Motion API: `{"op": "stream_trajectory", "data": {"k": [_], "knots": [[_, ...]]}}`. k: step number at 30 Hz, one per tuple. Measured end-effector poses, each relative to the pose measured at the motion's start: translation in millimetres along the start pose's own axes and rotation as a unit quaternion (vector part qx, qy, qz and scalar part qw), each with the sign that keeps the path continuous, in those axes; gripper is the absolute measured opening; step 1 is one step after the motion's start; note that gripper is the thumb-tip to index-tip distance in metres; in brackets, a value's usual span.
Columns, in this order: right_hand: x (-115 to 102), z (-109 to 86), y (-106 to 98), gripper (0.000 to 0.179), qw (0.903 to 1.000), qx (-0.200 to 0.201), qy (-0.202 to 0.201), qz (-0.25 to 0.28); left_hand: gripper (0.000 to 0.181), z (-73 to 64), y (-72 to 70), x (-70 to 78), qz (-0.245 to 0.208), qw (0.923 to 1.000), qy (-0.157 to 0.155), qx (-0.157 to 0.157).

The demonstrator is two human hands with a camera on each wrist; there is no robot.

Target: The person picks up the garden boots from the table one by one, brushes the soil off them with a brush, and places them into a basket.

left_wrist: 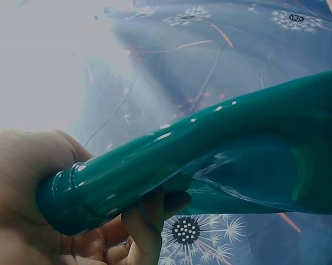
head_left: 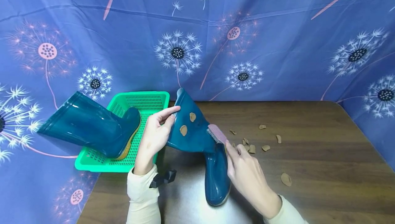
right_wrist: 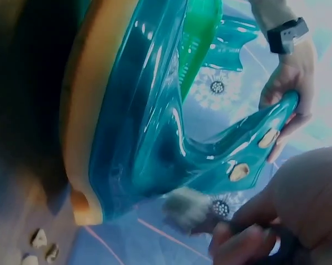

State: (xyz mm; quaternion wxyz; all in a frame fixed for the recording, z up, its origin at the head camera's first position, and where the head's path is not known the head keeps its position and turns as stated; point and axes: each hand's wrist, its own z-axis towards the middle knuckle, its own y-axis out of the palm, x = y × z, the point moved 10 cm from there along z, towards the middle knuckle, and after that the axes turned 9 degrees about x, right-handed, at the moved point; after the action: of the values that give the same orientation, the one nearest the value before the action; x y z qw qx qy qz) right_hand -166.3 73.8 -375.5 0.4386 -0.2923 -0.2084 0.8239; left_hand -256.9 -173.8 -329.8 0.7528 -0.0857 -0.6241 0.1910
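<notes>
A teal rubber boot (head_left: 197, 131) is tilted over the table, its toe toward me and its shaft leaning up to the left. My left hand (head_left: 155, 133) grips the top rim of the shaft, thumb and fingers on either side, as the left wrist view shows. Two tan clay-like patches (head_left: 183, 130) stick to the shaft. My right hand (head_left: 247, 171) holds a pink brush (head_left: 217, 133) by its handle, bristles at the boot's side near the ankle. In the right wrist view the brush head (right_wrist: 186, 208) is blurred beside the boot.
A green plastic basket (head_left: 123, 169) stands at the left, with a second teal boot (head_left: 92, 124) lying across it. Several tan flakes (head_left: 265, 147) are scattered on the wooden table (head_left: 333, 155) right of the boot. A dandelion-print cloth (head_left: 277, 46) hangs behind.
</notes>
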Motion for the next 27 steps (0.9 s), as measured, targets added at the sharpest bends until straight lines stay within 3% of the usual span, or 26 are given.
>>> {"op": "stream_trajectory", "data": {"k": [5, 13, 17, 21, 27], "knots": [[-3, 9.4, -3, 0.038, 0.9995, 0.02, 0.014, 0.018, 0.038, -1.1, 0.4, -1.9, -0.004, 1.0, -0.008, -0.001], [-29, 27.4, -14, 0.049, 0.9889, 0.089, -0.046, 0.11, 0.038, -1.7, 3.0, -0.5, -0.007, 0.9999, -0.013, -0.002], [-31, 30.6, -1, 0.045, 0.9947, 0.06, -0.042, 0.073, 0.038, -1.5, 2.5, -0.9, -0.006, 0.9999, -0.013, -0.002], [-22, 30.2, 8, 0.04, 0.999, 0.039, -0.007, 0.023, 0.038, -1.0, 1.1, -3.3, -0.003, 0.9998, -0.017, 0.0], [-27, 30.0, 9, 0.049, 0.9967, 0.034, -0.017, 0.072, 0.038, -0.4, 0.6, -3.4, -0.005, 0.9998, -0.017, -0.001]]}}
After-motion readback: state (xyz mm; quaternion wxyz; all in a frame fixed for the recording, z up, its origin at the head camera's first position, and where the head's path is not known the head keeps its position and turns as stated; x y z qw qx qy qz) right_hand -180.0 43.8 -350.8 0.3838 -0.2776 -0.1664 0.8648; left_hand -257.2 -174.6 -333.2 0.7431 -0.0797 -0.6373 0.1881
